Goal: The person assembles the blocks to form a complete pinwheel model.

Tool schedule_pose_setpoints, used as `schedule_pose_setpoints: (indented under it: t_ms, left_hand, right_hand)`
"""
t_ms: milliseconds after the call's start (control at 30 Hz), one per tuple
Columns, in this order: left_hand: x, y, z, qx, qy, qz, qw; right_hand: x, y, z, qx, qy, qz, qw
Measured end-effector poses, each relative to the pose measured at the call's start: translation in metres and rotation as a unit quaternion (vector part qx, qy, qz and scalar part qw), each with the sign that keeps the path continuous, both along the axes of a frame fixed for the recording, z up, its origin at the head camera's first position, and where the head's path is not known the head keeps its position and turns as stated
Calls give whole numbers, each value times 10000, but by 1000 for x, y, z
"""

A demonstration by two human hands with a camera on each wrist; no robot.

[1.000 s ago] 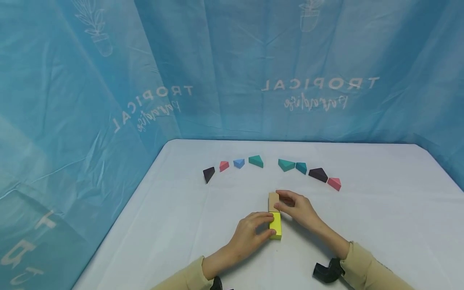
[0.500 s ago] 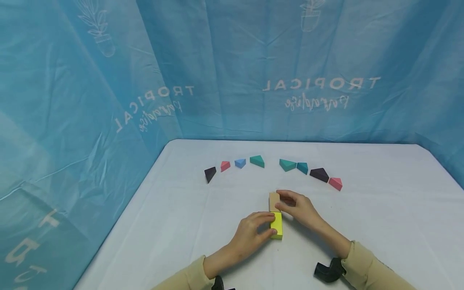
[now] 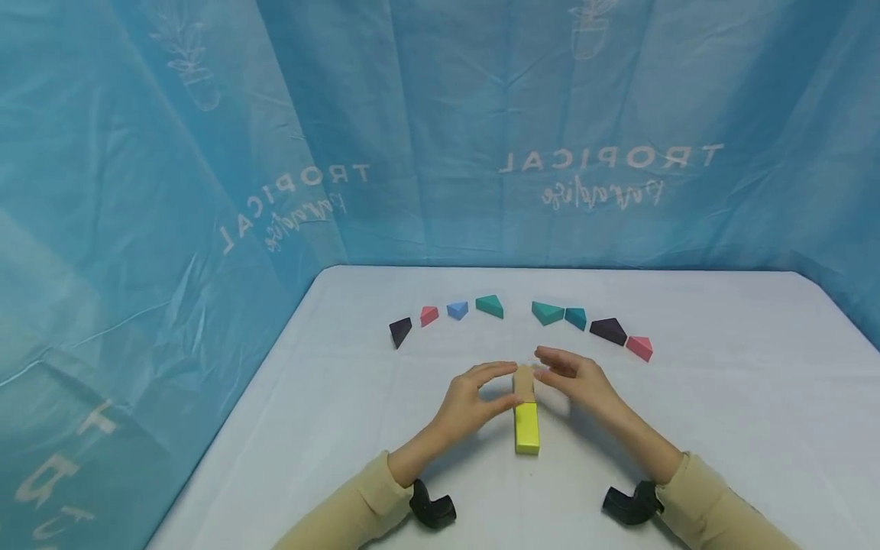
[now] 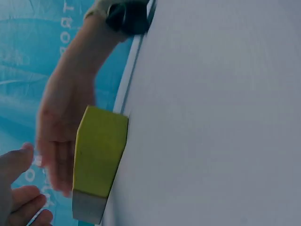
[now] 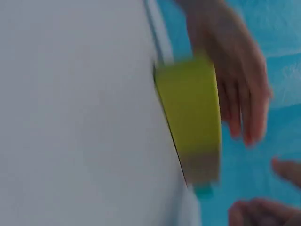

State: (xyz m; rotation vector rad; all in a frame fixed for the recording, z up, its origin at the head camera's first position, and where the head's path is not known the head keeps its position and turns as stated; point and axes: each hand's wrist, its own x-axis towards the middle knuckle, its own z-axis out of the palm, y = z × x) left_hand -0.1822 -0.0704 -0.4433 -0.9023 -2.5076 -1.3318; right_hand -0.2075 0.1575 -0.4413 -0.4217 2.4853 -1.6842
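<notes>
"Slanting inward from the near side, my forearms (image 3: 415, 454) ran above the white table (image 3: 330, 397), each with a pale sleeve (image 3: 351, 504) and a black elbow-shaped mount (image 3: 431, 513) at the wrist."

"How did your left hand (image 3: 464, 405) stand?"

"Thumb and fingers were parted in a wide C, tips toward the beige block (image 3: 524, 384). Seen from my head, the thumb tip overlapped the block's edge, but the left wrist view showed a gap, so I was holding nothing there."

"And your right hand (image 3: 580, 382)?"

"It faced the other from across the block, palm inward, fingers gently bent, thumb well parted from them. Its tips were just beside the block's right side. The right wrist view was blurred, yet a gap showed there too."

"Where did the blocks lie?"

"Between my hands, on the table. The yellow block (image 3: 526, 428) was nearer to me, and the beige one touched its far end, in one straight line."

"What was beyond them?"

"An arc of small prisms in black, red, blue, green and teal, four to each side, then a blue curtain (image 3: 440, 214) with mirrored lettering (image 3: 612, 158)."
</notes>
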Motion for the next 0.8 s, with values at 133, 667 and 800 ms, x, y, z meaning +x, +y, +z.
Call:
schedule_pose_setpoints:
  t_ms: [133, 667, 800]
  left_hand:
    - [0, 3, -9, -354, 16, -223, 9991]
    - [3, 8, -22, -302, -9, -253, 9992]
    - [4, 9, -22, -335, 38, -247, 9991]
  right_hand:
    - [-10, 32, 36, -427, 48, -327, 9985]
    - [-44, 156, 11, -1119, -144, -768, 9906]
    - [-47, 162, -5, -212, -193, -991, 9947]
